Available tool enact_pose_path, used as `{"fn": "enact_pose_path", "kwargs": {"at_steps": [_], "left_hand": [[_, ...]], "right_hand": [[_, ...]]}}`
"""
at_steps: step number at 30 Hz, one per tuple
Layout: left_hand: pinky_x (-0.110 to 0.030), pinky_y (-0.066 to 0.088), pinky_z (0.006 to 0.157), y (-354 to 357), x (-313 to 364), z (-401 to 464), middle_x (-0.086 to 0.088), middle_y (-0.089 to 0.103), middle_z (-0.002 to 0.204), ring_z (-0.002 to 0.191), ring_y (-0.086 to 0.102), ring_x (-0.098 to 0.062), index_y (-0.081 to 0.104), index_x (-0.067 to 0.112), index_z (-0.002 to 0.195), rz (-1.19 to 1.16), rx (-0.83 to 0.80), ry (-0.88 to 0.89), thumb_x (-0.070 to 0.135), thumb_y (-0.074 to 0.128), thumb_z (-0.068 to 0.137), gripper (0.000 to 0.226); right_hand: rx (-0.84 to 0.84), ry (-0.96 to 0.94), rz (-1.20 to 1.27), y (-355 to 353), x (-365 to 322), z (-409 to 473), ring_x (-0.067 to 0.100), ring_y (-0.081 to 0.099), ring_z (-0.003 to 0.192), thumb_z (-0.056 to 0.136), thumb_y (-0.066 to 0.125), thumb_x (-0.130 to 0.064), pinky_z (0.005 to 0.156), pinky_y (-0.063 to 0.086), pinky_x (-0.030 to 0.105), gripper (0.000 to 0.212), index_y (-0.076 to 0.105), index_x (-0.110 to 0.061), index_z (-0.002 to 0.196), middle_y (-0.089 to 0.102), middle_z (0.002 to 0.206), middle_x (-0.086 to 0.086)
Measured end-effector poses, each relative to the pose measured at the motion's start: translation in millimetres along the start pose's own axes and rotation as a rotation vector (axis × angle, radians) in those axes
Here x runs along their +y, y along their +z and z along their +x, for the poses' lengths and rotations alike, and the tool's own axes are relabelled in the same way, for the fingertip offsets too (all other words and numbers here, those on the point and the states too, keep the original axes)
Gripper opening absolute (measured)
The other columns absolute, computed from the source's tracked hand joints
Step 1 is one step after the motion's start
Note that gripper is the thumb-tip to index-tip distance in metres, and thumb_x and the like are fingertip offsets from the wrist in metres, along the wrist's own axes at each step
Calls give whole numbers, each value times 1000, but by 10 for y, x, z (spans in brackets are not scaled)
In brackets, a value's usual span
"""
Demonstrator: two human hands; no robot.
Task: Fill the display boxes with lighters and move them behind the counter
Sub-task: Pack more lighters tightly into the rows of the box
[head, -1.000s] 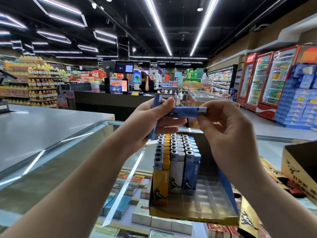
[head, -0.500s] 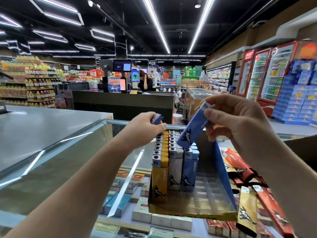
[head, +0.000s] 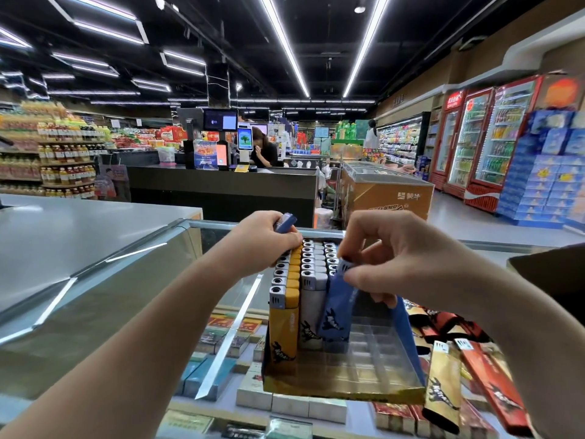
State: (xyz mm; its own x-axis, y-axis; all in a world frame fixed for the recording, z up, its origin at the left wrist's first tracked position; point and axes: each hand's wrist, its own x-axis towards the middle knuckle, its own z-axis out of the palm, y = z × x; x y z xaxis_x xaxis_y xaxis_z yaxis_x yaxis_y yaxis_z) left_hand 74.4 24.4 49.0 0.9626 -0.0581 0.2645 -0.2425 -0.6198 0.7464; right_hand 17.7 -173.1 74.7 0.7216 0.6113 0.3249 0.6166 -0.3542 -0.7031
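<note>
Display box (head: 342,392) sits on the glass counter (head: 221,299), front edge toward the camera. Left part filled: rows of upright lighters (head: 308,264), yellow, white and blue columns, metal tops up. Right part of the box shows only the clear plastic tray (head: 376,353).

Right hand (head: 399,267): thumb and fingers pinch the top of a blue lighter (head: 337,307), tilted, lower end at the front of the blue column, touching the white lighter beside it.

Left hand (head: 266,242): fingers curled round a second blue lighter (head: 285,223), end sticking up past the knuckles; hand rests at the rear left of the rows.

Loose lighters (head: 468,375), yellow and red, lie on the counter just right of the box. Cartons visible under the glass. Brown cardboard box (head: 550,274) at right edge. Behind: checkout desk (head: 221,188) with a person, drink fridges (head: 484,141).
</note>
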Motion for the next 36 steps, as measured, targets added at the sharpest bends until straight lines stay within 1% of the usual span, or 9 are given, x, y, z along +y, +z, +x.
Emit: {"fn": "enact_pose_path", "kwargs": {"at_steps": [5, 10, 14, 17, 26, 30, 32, 34, 36], "left_hand": [[-11, 39, 50, 3, 3, -4, 2, 60, 75, 63, 58, -6, 54, 25, 83, 22, 12, 37, 27, 59, 89, 8], [-12, 39, 50, 2, -6, 3, 2, 60, 75, 63, 58, -5, 53, 25, 83, 31, 17, 40, 27, 59, 89, 9], [-13, 39, 51, -1, -19, -1, 2, 59, 75, 64, 57, -6, 53, 26, 82, 42, 18, 55, 27, 59, 89, 9], [-8, 39, 45, 3, -15, 6, 3, 58, 74, 61, 56, -4, 52, 27, 82, 41, 20, 53, 27, 59, 89, 10], [-17, 36, 53, -11, -31, -14, 3, 53, 72, 62, 51, -7, 48, 26, 82, 120, 25, 56, 43, 45, 93, 20], [-26, 40, 53, -57, 31, -44, -2, 46, 62, 53, 43, -12, 48, 11, 81, 117, 200, 318, 52, 41, 85, 42], [-21, 39, 52, -68, 128, -105, -2, 44, 61, 51, 39, -9, 47, 8, 75, -58, 259, 461, 52, 41, 83, 45], [-20, 41, 59, -97, 232, -169, -3, 52, 66, 54, 44, -7, 54, 17, 70, -406, 248, 443, 53, 40, 83, 41], [-27, 41, 68, -145, 286, -189, 2, 61, 68, 60, 53, -6, 52, 23, 65, -684, 195, 376, 56, 37, 78, 39]], "right_hand": [[-28, 21, -205, 44, -30, 2, 5, 53, 47, 78, 67, -7, 49, 51, 29, 19, 58, -24, 75, 57, 53, -17], [-8, 9, -249, 70, -60, -3, 6, 55, 48, 78, 68, -8, 51, 53, 31, 21, 58, -26, 75, 53, 57, -10], [-30, -22, -371, 105, -79, 5, -4, 50, 54, 78, 68, -10, 52, 45, 16, 21, 56, -26, 74, 49, 58, -9], [-26, -44, -472, 111, -85, 4, -5, 46, 61, 79, 68, -12, 62, 41, 17, 17, 57, -25, 79, 46, 63, -7], [-65, -31, -354, 104, -55, 18, -2, 45, 52, 80, 68, -10, 54, 40, 18, 20, 56, -23, 72, 45, 57, -10], [74, -97, -249, 132, 7, 54, 1, 43, 50, 82, 66, -26, 49, 38, 16, 11, 59, -23, 74, 48, 58, -8], [241, -125, -194, 143, 51, 91, 2, 44, 50, 82, 65, -28, 50, 42, 21, 10, 59, -24, 75, 52, 60, -5], [381, -136, -162, 164, 81, 117, 7, 49, 53, 80, 66, -28, 54, 47, 27, 8, 60, -23, 76, 57, 63, -2], [441, -167, -120, 205, 97, 127, 10, 53, 57, 77, 69, -27, 54, 47, 23, 9, 61, -24, 79, 59, 67, -1]]}}
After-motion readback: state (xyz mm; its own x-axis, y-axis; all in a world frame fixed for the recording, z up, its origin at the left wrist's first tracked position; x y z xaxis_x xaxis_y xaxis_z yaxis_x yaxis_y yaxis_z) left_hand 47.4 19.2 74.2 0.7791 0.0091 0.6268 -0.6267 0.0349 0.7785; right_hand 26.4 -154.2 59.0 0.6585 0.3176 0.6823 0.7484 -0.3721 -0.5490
